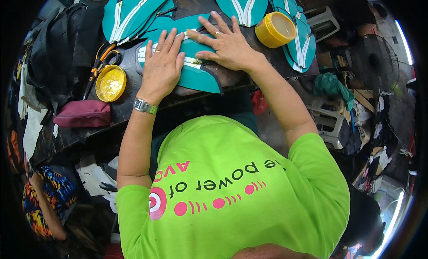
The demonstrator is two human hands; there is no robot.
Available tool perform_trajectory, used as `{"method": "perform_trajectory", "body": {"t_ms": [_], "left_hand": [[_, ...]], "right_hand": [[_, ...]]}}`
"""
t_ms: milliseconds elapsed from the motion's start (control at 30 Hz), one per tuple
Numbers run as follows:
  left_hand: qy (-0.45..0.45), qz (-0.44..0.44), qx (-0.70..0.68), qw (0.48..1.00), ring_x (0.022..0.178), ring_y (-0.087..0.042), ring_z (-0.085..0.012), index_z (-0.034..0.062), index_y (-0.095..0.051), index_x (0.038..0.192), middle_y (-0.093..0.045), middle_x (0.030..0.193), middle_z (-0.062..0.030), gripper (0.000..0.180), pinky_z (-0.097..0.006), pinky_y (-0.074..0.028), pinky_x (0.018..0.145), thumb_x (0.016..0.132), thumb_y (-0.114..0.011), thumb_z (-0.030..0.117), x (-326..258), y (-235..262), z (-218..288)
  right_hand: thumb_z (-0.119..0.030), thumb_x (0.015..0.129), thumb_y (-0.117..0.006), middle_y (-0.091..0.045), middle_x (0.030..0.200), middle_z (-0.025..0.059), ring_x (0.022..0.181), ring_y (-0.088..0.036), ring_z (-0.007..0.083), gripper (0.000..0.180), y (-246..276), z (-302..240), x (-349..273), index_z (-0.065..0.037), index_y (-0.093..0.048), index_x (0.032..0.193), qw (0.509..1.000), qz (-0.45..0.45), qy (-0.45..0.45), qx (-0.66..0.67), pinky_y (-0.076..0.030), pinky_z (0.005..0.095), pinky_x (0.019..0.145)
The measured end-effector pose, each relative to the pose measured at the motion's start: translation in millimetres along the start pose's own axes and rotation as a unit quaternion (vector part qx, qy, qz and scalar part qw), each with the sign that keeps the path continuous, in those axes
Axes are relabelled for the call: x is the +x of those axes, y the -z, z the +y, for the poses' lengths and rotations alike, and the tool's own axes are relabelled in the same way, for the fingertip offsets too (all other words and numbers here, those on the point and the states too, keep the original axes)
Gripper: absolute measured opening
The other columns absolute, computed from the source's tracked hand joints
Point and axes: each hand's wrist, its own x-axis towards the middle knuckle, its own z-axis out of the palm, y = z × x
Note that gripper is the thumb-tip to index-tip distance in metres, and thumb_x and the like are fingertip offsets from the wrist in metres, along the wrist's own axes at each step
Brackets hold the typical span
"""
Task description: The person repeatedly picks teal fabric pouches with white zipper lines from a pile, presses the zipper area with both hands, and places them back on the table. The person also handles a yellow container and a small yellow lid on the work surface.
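both hands lie flat and spread on a teal piece (196, 65) with white stripes, which sits at the near edge of the worktop (129, 111), about its middle. the left hand (161, 65) covers the piece's left part, fingers pointing away; the right hand (225, 45) presses its upper right part, fingers fanned toward the left hand, a ring on one finger. neither hand pinches or grips anything. a watch (145, 106) sits on the left wrist.

judging by the layout, this piece is being pressed down, so its stripes look already laid on. several like pieces (133, 13) with white stripes lie along the far edge, and more (303, 45) at the far right corner, which suggests a good share of the batch is done; how many are left cannot be told.

the worktop is dark and worn. an open yellow tin (275, 29) stands just right of the right hand, its lid (110, 82) at the left with scissors (101, 62) beside it, and a maroon pouch (82, 114) at the near left edge. a black bag (62, 45) fills the left end. the room around is crowded: a fan (379, 58) at right, plastic crates (330, 125), cloth scraps on the floor, and another person's patterned sleeve (44, 196) low at the left.
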Motion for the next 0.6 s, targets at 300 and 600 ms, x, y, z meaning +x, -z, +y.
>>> {"method": "perform_trajectory", "body": {"t_ms": [300,600], "left_hand": [[0.003,-0.014,0.015,1.0,0.149,-0.033,-0.0258,0.0125,-0.045,0.15,-0.041,0.158,-0.0079,0.049,-0.052,-0.021,0.121,0.104,-0.044,0.026,-0.1,2.1,0.4],[-0.043,-0.054,-0.018,0.997,0.149,-0.032,-0.0235,0.0149,-0.043,0.152,-0.041,0.159,-0.0052,0.049,-0.049,-0.019,0.122,0.104,-0.044,0.027,-10.3,17.2,-6.1]], "right_hand": [[-0.069,0.099,-0.035,-0.014,0.169,0.0092,0.156,0.002,0.0376,0.054,31.1,-10.2,-38.2,-0.048,-0.045,0.148,0.975,-0.117,0.069,0.174,0.004,0.0689,0.118],[-0.073,0.095,-0.037,-0.02,0.168,0.0067,0.156,-0.009,0.034,0.064,16.7,-1.7,-41.9,-0.048,-0.034,0.154,0.999,-0.004,0.006,-0.046,-0.003,0.072,0.117]]}}
